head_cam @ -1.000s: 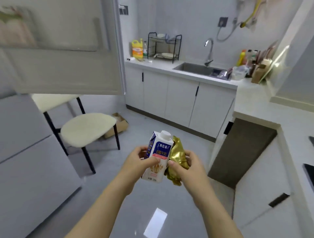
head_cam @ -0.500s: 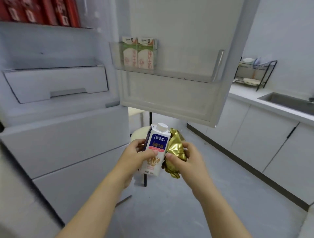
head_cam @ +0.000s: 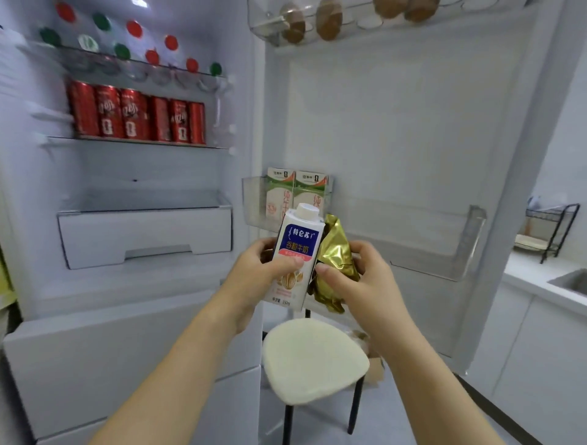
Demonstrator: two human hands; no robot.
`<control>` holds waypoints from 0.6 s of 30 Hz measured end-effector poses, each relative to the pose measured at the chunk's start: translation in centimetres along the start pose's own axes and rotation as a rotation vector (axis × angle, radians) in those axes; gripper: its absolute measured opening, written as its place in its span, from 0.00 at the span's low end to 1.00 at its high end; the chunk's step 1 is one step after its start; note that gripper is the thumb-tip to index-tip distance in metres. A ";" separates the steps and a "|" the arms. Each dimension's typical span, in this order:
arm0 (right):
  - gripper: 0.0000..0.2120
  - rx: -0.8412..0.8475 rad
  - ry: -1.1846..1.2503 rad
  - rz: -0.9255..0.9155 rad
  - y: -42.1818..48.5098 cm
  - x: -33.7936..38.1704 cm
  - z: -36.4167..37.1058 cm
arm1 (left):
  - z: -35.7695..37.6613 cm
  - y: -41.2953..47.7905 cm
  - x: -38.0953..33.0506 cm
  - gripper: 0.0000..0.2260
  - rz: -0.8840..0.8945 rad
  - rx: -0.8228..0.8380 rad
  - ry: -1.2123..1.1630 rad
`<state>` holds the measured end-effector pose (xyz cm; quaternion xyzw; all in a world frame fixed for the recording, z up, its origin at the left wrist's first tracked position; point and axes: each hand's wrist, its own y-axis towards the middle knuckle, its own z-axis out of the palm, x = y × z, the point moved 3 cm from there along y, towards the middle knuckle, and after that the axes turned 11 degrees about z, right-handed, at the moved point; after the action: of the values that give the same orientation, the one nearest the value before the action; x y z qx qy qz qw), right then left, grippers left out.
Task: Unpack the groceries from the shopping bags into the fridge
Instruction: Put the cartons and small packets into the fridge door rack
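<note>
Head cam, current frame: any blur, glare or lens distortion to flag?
Head view: the wide angle bows the fridge door edges; the bottle caps at top left are smeared; the interior lamp blows out at the top edge; the milk carton in the left hand and the gold packet in the right hand are fairly sharp.

Head view, two hands in frame: left hand (head_cam: 251, 282), right hand (head_cam: 362, 286). Both bare, wrists bare as well. Left forearm (head_cam: 178, 365) and right forearm (head_cam: 422, 374) bare along their whole visible length, down to the lower frame edge. Right thumbnail (head_cam: 321, 269) and left thumbnail (head_cam: 295, 262) trimmed short, plain. Fingers slender.
</note>
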<state>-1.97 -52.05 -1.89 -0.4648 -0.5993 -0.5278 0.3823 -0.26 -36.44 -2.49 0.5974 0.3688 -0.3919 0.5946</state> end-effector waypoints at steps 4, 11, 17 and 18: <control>0.13 -0.003 -0.004 -0.078 3.9 2.4 -0.9 | 0.3 4.3 -1.9 0.13 0.062 0.040 -0.019; 0.11 -0.062 0.004 -0.166 9.0 6.4 -1.7 | 0.3 10.7 -5.3 0.12 0.174 0.107 -0.037; 0.11 -0.174 -0.057 -0.229 12.2 9.8 -1.7 | 0.3 16.3 -8.0 0.10 0.211 0.277 -0.128; 0.11 -0.207 -0.068 -0.231 12.8 10.2 -1.6 | 0.4 17.2 -8.3 0.10 0.214 0.300 -0.135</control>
<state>7.47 -51.97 11.63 -0.4473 -0.6037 -0.6113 0.2486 11.79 -36.95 12.27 0.6872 0.2000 -0.4163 0.5607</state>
